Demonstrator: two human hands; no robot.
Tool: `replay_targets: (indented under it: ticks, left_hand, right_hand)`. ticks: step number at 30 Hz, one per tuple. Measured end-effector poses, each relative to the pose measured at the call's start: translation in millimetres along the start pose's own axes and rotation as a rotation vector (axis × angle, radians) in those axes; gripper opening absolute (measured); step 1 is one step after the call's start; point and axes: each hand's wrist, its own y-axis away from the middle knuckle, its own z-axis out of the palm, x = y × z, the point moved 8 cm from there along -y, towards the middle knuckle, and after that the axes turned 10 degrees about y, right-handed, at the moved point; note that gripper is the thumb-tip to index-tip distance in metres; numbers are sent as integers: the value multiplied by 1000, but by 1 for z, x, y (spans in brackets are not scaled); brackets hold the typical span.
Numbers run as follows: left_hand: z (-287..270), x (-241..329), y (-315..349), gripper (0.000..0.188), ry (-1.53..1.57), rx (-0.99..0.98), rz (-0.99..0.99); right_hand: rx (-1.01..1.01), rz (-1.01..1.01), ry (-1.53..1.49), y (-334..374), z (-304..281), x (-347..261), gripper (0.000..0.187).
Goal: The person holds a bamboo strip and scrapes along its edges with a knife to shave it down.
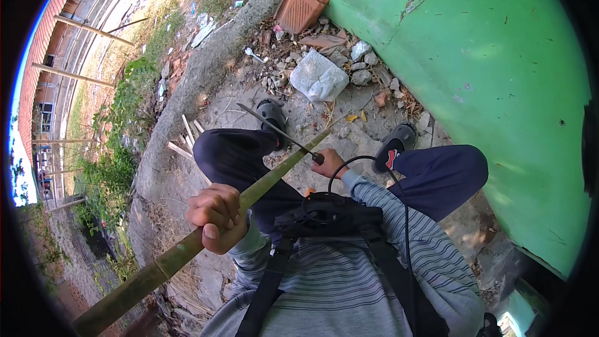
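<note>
A long green bamboo pole [165,263] runs slantwise from the lower left up past my knees. My left hand [217,217] is closed around its middle, thumb on the near side. In my right hand [331,167] is the dark handle of a knife [277,130], with fingers wrapped round it. Its long, thin dark blade points up and left and crosses the bamboo near the narrower far end. Whether the edge touches the bamboo, I cannot tell. Both my legs are bent, one on each side of the pole's far end.
Pale split strips [187,138] lie beyond my left knee. A whitish block [319,76], rubble and an orange clay piece [302,6] sit ahead. A green wall [493,56] rises on the right; a rough concrete ledge [187,84] curves along the left. A black cable [405,237] hangs over my right arm.
</note>
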Motion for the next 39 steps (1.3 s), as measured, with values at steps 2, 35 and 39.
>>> replay_targets:
  ticks: [2,35,39]
  left_hand:
    - [8,-5,-1,46,-32,-74,-38]
    - [2,-5,-4,34,-6,215,-32]
    - [24,-20,-11,23,284,-108,-209]
  right_hand:
    - [99,45,-1,2,9,32,30]
    - [240,190,-128,8,-21,41,25]
    - [203,155,-187,11,-15,37,26]
